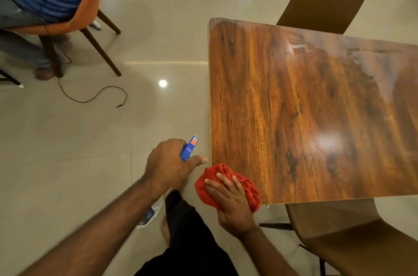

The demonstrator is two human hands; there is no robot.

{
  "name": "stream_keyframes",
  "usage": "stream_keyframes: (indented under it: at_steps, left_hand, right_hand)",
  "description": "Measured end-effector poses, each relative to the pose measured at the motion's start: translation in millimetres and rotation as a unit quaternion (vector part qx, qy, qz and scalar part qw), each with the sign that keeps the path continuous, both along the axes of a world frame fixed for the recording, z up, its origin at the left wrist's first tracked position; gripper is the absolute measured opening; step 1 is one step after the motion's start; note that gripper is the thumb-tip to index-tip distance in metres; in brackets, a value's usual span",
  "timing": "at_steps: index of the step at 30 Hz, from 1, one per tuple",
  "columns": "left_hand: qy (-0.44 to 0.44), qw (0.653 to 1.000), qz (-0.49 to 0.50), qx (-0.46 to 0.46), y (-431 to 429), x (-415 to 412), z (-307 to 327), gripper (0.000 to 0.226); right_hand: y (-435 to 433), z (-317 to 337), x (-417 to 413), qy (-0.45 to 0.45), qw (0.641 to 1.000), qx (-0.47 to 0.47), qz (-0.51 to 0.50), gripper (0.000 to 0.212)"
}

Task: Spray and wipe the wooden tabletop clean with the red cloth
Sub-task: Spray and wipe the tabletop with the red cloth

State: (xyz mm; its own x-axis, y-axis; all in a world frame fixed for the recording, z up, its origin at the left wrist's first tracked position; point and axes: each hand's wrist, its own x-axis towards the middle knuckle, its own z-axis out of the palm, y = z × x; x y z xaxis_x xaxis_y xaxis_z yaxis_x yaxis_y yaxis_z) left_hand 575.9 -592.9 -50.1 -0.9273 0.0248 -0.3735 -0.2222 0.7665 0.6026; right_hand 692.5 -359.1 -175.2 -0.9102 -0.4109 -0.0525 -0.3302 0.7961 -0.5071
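The glossy wooden tabletop (305,106) fills the right half of the view, with wet streaks near its far side. At its near left corner lies the bunched red cloth (247,185), and my right hand (230,201) presses down on it with fingers spread. Just left of the table edge, over the floor, my left hand (168,165) grips a spray bottle (188,148) by its blue trigger head, nozzle pointing away from me. The bottle's clear body shows below my wrist.
A brown chair (325,2) stands at the table's far side and another (352,237) at the near right. A person sits on an orange chair (90,2) at the top left. A black cable (95,97) lies on the tiled floor.
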Motion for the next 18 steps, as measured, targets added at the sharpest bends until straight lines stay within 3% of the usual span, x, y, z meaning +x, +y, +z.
stream_keyframes:
  at_steps: [7, 14, 18]
  left_hand:
    - [0.013, 0.998, -0.027, 0.063, -14.1, -21.9, -2.7, 0.043]
    - [-0.01, 0.995, -0.055, 0.082, -22.5, -67.8, 0.7, 0.037]
    - [-0.011, 0.996, -0.067, 0.057, -25.7, -100.9, -0.9, 0.041]
  right_hand:
    - [-1.3, 1.6, -23.3, -0.028, 0.998, 0.035, 0.043, 0.055]
    - [-28.1, 0.2, -141.3, -0.011, 0.996, 0.076, 0.039, 0.048]
    - [-41.8, 0.9, -220.4, -0.025, 0.995, 0.102, 0.001, 0.054]
